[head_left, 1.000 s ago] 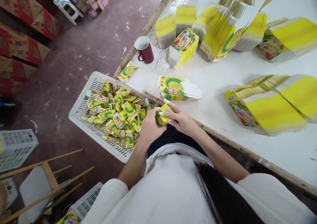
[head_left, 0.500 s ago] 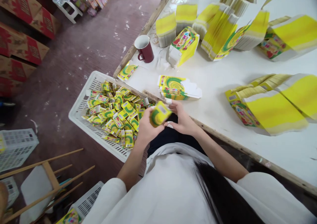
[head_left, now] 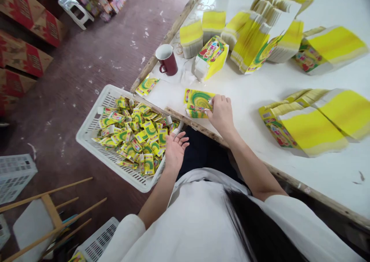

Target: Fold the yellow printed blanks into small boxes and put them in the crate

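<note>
My right hand [head_left: 222, 113] pinches the right end of a flat yellow-and-green carton from a small pile of flattened cartons [head_left: 198, 100] near the table's edge. Palm up and fingers spread, my left hand [head_left: 176, 148] is empty beside the rim of a white plastic basket [head_left: 111, 159]. Many small yellow folded boxes [head_left: 148, 129] fill that basket, lying in all directions. Whether the pinched carton is lifted off the pile I cannot tell.
A maroon mug [head_left: 169, 61] stands by the table's wooden edge [head_left: 160, 53], near a few flat cartons [head_left: 147, 84]. Stacks of yellow cartons [head_left: 312, 125] cover the table's far and right parts. An upturned wooden-legged stool [head_left: 52, 212] and red-brown cardboard boxes [head_left: 31, 57] are on the floor.
The small yellow box has left my hands. My left hand has opened by the basket, and my right hand has moved up onto the pile of flat cartons.
</note>
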`<state>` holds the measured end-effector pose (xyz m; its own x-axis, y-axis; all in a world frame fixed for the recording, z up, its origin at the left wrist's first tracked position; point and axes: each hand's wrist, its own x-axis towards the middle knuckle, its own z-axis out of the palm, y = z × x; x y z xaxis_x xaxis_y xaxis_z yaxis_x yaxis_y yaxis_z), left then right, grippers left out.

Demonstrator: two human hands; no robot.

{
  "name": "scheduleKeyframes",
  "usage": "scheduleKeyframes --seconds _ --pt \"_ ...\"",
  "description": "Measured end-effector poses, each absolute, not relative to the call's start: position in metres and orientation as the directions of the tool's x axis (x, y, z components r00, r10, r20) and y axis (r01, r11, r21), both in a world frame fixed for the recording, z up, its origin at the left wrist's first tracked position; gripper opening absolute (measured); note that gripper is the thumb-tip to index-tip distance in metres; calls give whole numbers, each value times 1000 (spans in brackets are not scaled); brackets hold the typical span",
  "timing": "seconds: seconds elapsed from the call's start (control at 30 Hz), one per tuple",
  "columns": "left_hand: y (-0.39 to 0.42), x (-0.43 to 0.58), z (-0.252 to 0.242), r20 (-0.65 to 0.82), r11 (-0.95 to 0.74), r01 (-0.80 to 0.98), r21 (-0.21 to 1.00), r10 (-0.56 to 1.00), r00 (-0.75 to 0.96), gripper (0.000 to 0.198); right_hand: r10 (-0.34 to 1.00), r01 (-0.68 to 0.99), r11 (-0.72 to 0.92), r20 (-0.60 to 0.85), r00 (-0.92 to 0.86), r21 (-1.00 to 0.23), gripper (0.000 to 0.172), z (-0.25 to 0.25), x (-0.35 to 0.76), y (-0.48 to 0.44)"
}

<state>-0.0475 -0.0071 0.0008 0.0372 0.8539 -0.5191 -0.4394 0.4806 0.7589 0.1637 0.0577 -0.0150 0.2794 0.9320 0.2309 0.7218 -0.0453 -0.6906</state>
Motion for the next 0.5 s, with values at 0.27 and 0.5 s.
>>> scheduleKeyframes --seconds 0.27,0.5 --pt "6 -19 11 -142 145 -206 968 989 32 75 981 54 -66 -75 -181 -996 34 9 113 -10" --pt "9 -28 7 -114 113 -18 993 992 -45 78 982 -63 -106 -94 -165 -992 48 10 96 -24"
